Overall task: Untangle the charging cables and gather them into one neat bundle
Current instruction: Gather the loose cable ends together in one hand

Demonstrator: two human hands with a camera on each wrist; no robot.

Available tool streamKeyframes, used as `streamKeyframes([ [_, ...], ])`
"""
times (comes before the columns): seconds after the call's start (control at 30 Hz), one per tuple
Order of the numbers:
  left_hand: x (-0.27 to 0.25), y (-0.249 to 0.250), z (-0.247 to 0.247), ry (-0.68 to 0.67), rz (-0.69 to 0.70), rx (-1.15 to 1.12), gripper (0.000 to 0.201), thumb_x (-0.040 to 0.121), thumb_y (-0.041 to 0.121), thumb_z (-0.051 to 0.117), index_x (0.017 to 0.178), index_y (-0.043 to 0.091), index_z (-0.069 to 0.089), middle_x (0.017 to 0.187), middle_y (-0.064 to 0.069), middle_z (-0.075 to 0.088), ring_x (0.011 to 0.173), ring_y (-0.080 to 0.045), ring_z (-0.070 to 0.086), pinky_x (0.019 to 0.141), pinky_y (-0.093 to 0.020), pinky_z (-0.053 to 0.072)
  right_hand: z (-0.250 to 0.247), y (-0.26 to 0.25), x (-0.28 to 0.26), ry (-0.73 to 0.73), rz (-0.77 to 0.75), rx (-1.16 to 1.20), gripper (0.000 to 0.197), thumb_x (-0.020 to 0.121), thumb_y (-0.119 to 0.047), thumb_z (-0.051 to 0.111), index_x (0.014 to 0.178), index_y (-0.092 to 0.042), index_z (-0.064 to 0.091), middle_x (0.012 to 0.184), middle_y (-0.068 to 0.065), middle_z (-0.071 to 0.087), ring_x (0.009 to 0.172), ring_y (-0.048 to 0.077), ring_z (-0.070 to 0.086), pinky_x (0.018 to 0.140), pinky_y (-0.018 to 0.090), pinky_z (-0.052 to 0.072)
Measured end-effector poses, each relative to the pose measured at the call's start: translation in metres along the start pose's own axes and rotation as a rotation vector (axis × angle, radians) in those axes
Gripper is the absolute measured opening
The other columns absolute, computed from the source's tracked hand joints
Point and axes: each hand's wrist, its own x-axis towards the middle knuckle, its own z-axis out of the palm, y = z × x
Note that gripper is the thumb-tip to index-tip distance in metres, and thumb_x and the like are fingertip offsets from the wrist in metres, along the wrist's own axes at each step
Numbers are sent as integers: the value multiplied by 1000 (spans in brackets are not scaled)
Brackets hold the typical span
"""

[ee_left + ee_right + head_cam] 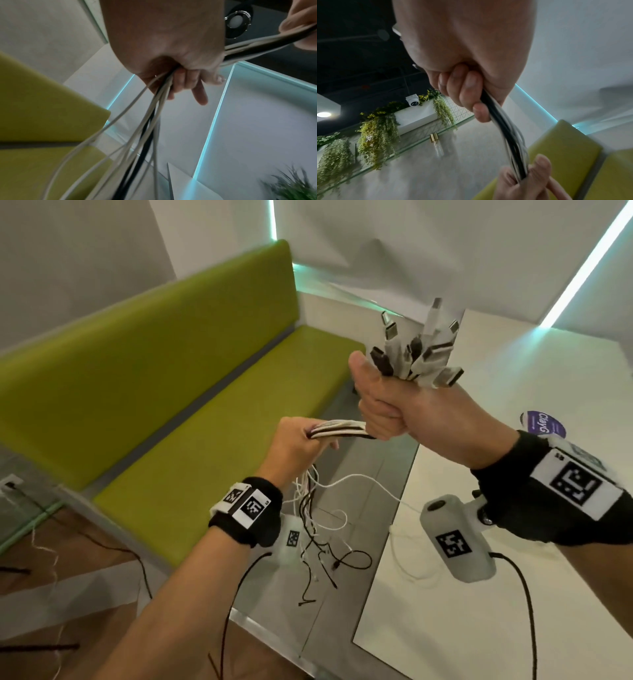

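Observation:
Several white and black charging cables (339, 429) run taut between my two hands. My right hand (394, 409) is a raised fist gripping the bundle just below the plugs (418, 350), which fan out above the thumb. My left hand (301, 445) grips the same bundle lower and to the left. Below it the loose cable tails (318, 529) hang tangled toward the floor. In the left wrist view the left hand (173, 75) curls round the cables (150, 116). The right wrist view shows the right hand (467, 93) wrapped round the cables (506, 134).
A green bench (178, 378) stands at the left. A white table (513, 559) lies at the right, with a purple-labelled object (541, 422) near my right wrist. One white cable trails onto the table edge (404, 501). Black wires from the wrist cameras hang below both arms.

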Motion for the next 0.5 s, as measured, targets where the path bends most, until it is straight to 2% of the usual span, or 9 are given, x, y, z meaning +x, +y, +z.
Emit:
streamKeyframes([
  [0.07, 10, 6, -5, 96, 99, 50, 22, 82, 22, 62, 62, 21, 72, 51, -8, 63, 43, -26, 46, 44, -32, 28, -1, -4, 1, 10, -23, 22, 46, 101, -25, 41, 56, -25, 34, 49, -10, 24, 42, 14, 18, 48, 38, 15],
  [0.1, 13, 8, -8, 154, 166, 104, 28, 84, 30, 60, 60, 20, 70, 53, -7, 63, 44, -26, 49, 43, -32, 29, -2, -6, 1, 2, -34, 33, 45, 101, -27, 40, 57, -23, 32, 49, -10, 23, 42, 14, 17, 48, 37, 15],
  [0.17, 15, 14, -18, 312, 295, 280, 46, 91, 44, 57, 54, 17, 58, 48, 3, 51, 42, -19, 41, 44, -21, 21, -3, -8, 0, -24, -65, 39, 45, 102, -29, 38, 58, -22, 31, 49, -10, 24, 42, 13, 18, 49, 38, 17],
  [0.23, 16, 19, -29, 477, 361, 415, 46, 93, 41, 57, 55, 23, 40, 51, 8, 34, 44, -14, 28, 48, -20, 15, -4, -6, -3, -14, -77, 17, 47, 102, -31, 36, 57, -19, 30, 48, -9, 26, 42, 15, 21, 51, 39, 23],
  [0.3, 17, 15, -38, 596, 413, 471, 48, 94, 37, 61, 55, 21, 37, 52, 7, 31, 46, -15, 27, 47, -25, 20, -2, -1, -4, 16, -71, -3, 49, 102, -33, 35, 56, -18, 30, 47, -6, 27, 42, 19, 23, 55, 39, 31],
  [0.4, 24, 10, -51, 641, 409, 489, 51, 95, 39, 59, 53, 14, 45, 50, 0, 37, 45, -19, 33, 44, -31, 27, 1, 1, -4, 28, -85, 9, 49, 102, -30, 33, 54, -21, 33, 47, -5, 27, 43, 23, 22, 59, 47, 31],
  [0.5, 24, 6, -52, 502, 441, 476, 48, 95, 36, 60, 53, 16, 48, 50, 4, 39, 44, -17, 34, 45, -29, 26, 1, -1, -3, 50, -90, 26, 48, 101, -30, 34, 53, -25, 34, 48, -9, 27, 44, 21, 21, 56, 50, 29],
])
